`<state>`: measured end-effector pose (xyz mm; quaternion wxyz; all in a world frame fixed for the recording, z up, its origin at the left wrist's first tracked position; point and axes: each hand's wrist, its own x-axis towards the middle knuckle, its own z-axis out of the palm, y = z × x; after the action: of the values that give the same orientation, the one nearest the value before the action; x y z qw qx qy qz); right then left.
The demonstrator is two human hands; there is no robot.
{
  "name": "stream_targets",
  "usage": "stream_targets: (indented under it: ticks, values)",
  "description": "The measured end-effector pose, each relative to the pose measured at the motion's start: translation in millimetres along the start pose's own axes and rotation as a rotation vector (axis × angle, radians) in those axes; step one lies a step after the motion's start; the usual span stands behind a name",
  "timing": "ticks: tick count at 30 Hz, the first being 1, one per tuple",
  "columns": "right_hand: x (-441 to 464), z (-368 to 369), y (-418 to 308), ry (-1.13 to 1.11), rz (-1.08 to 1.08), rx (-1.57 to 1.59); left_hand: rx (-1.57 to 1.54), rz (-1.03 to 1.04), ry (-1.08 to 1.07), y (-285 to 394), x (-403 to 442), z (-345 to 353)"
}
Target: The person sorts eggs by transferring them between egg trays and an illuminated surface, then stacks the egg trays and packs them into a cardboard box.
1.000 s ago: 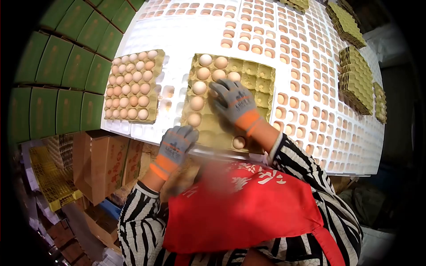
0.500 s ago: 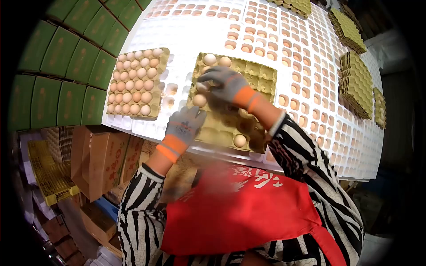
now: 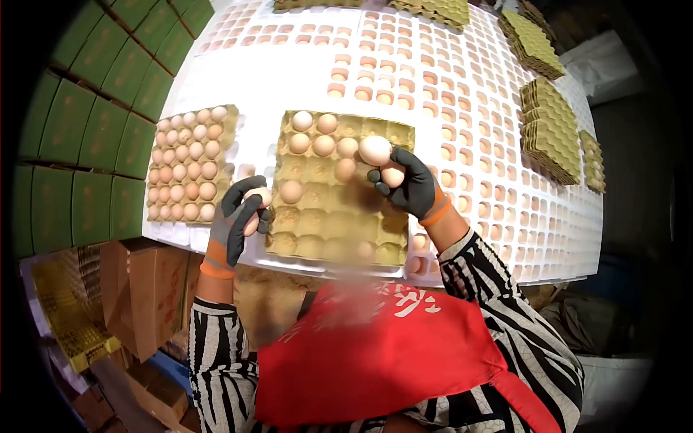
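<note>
My left hand (image 3: 240,219), in a grey and black glove, is closed around eggs (image 3: 258,195) just left of the middle pulp egg tray (image 3: 321,221). Over that tray's right half, my right hand (image 3: 413,186) grips a pale egg (image 3: 375,150) and a browner egg (image 3: 392,176) between thumb and fingers. The tray holds several eggs (image 3: 323,145), mostly in its upper rows, and many of its cups are bare. Further left lies another pulp tray filled with eggs (image 3: 195,151).
White foam trays (image 3: 462,137) with eggs in their pockets cover much of the table. Stacked pulp trays (image 3: 550,133) stand at the right. Green boxes (image 3: 90,137) are piled at the left, with a cardboard carton (image 3: 141,296) and a yellow crate (image 3: 72,310) below.
Both hands have turned, so their gripped eggs now show. My right hand has moved away from the tray's upper left. The view has shifted, and the eggs in the middle tray are arranged differently.
</note>
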<state>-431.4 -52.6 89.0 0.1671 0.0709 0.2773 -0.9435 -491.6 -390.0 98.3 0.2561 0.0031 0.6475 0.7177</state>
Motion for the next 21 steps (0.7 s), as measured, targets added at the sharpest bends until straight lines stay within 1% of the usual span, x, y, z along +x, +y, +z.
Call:
stream_targets:
  ticks: [1,2,5,8,9,12,14,16,18,19,21]
  values:
    - [-0.6,-6.8,-0.1,-0.070,0.008,0.063,0.115,-0.019,0.003,1.6,4.3,0.1]
    - [-3.4,-12.0,-0.6,-0.046,0.015,0.133,0.233,-0.040,0.005,2.6,7.9,-0.5]
    - [-10.9,-19.6,1.9,0.034,0.025,0.338,0.708,0.280,0.007,1.5,15.9,9.2]
    - [-14.3,-30.8,4.1,0.010,0.010,0.435,1.096,0.661,-0.002,4.4,19.0,19.3]
    - [-15.8,-32.0,3.8,0.054,0.005,0.423,1.057,0.354,-0.025,15.0,11.7,30.2]
    - [-21.1,-38.5,5.5,0.001,0.029,0.455,1.476,0.548,-0.043,6.7,13.5,35.4]
    - [-23.6,-45.7,17.2,0.300,-0.133,-0.015,1.586,0.525,-0.092,3.6,17.8,38.9]
    - [-31.0,-43.7,21.8,0.370,-0.224,-0.307,1.703,0.486,-0.116,-3.9,24.0,38.9]
    - [-45.0,-11.0,8.9,0.218,-0.252,-0.409,1.721,0.437,-0.094,-3.1,24.4,42.6]
    - [-47.9,-11.8,4.0,0.199,-0.190,-0.396,1.730,0.411,-0.083,-2.9,24.1,44.8]
    - [-48.5,-3.8,8.9,0.159,-0.250,-0.435,1.759,0.375,-0.092,0.7,23.6,47.7]
